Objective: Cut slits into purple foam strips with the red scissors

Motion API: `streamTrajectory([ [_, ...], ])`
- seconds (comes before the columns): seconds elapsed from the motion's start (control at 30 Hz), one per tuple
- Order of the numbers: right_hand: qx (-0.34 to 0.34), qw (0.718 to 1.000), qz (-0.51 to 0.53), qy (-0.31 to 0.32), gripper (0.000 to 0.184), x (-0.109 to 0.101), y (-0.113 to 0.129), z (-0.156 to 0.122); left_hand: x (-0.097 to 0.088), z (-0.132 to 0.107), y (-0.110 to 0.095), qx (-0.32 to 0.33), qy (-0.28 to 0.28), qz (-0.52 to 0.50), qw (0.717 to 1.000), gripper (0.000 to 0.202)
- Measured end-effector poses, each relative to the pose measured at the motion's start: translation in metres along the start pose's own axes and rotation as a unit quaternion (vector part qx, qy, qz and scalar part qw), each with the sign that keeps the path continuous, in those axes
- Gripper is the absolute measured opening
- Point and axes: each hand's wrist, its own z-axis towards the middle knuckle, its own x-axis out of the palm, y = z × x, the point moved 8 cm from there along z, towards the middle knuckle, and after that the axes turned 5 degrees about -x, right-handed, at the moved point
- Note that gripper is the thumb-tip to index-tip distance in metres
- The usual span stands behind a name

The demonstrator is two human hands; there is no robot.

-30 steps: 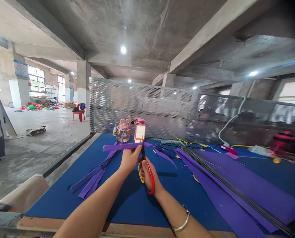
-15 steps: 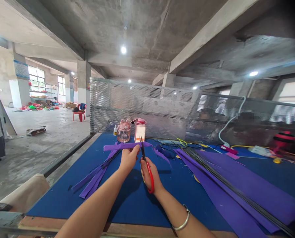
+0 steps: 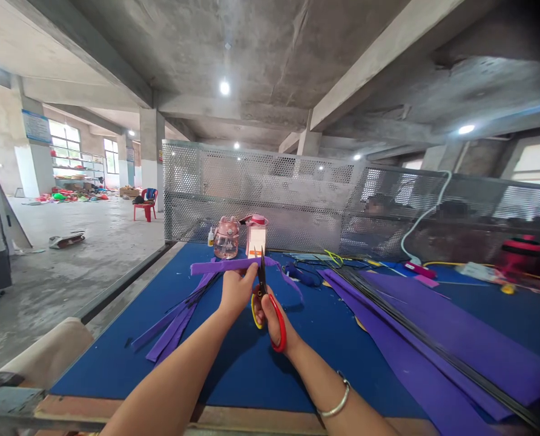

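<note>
My left hand (image 3: 236, 290) pinches a long purple strip (image 3: 220, 267), held level above the blue table (image 3: 233, 363). My right hand (image 3: 272, 315) grips red-and-yellow-handled scissors (image 3: 266, 297). Their dark blades point up and away, crossing the strip just right of my left fingers. The strip's right end (image 3: 288, 280) droops down toward the table. A silver bangle (image 3: 336, 404) sits on my right wrist.
Cut purple strips (image 3: 174, 321) lie at the left. Wide purple sheets and thin black rods (image 3: 415, 339) cover the right. A pink bottle (image 3: 226, 238) and a small box (image 3: 255, 241) stand at the perforated metal fence (image 3: 297, 200). Cables and tools lie far right.
The scissors' handles have spread again, showing the yellow loop, and the blades sit at the strip. The strip's drooping right end hangs shorter and closer in. The view tilted slightly.
</note>
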Motion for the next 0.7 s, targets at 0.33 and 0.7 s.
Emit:
streamTrajectory([
  [0.33, 0.048, 0.997, 0.021, -0.048, 0.072, 0.004, 0.007, 0.000, 0.006, -0.004, -0.007, 0.025, 0.019, -0.012, 0.999, 0.033],
  [0.7, 0.033, 0.996, -0.030, -0.071, 0.065, -0.001, 0.004, 0.000, 0.006, -0.001, 0.006, -0.004, 0.020, -0.028, 0.999, 0.038],
])
